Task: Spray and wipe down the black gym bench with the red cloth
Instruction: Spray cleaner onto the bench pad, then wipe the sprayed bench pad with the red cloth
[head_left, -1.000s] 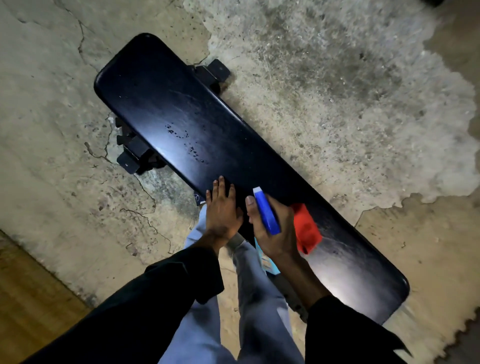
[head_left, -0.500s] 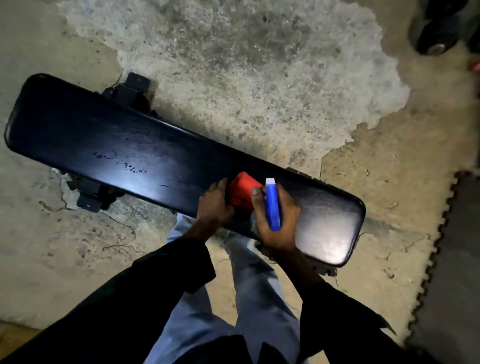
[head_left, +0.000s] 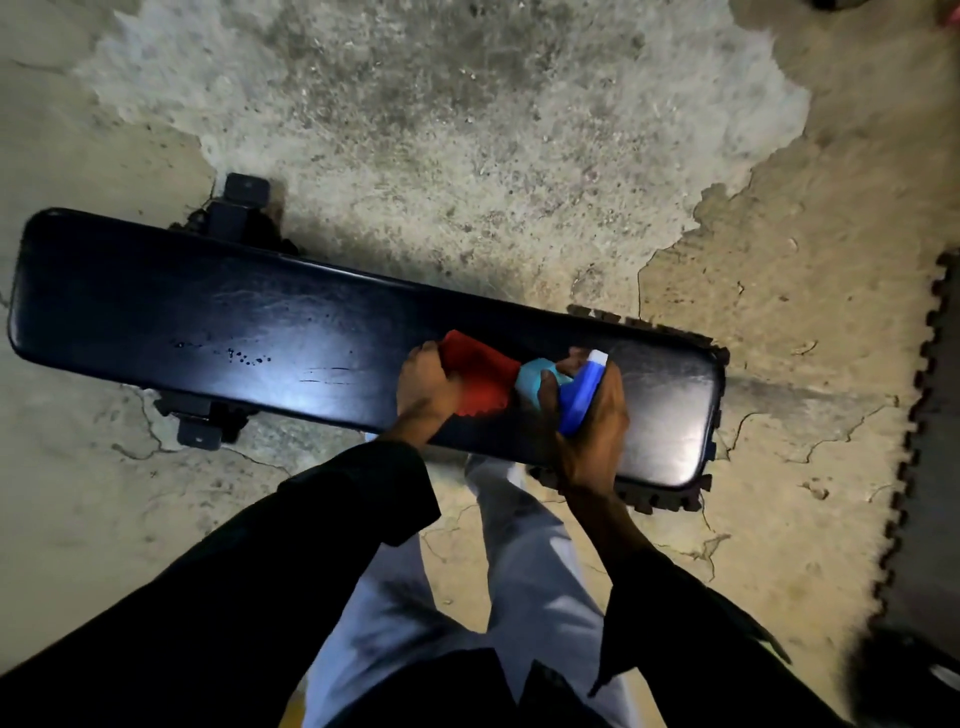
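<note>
Cracked, patchy concrete floor (head_left: 467, 130) fills the view from above, pale grey where the top layer has worn away and tan elsewhere. Dark interlocking foam mats (head_left: 930, 415) with toothed edges lie out past the right hand, at the far right.

Across the middle stretches the black gym bench (head_left: 182, 317), a long padded slab running from far beyond the left hand to just past the right hand, tilted slightly downward to the right. Its glossy top catches a bright reflection and carries a scatter of small droplets (head_left: 249, 357) well to the outer side of the left hand. Dark metal bench feet (head_left: 244, 195) stick out beneath its far and near edges at that same end.

Both forearms wear black sleeves (head_left: 332, 525), and light grey trousers (head_left: 519, 551) show between them, below the hands.

The left hand (head_left: 423, 387) grips the red cloth (head_left: 480, 376), fingers curled over its edge, the cloth lying on the bench top between the two hands. Just beside it, the right hand (head_left: 597, 421) is wrapped around a spray bottle (head_left: 582, 395) with a blue head and a white nozzle tip; a pale teal part of it shows next to the cloth, touching or nearly touching it.
</note>
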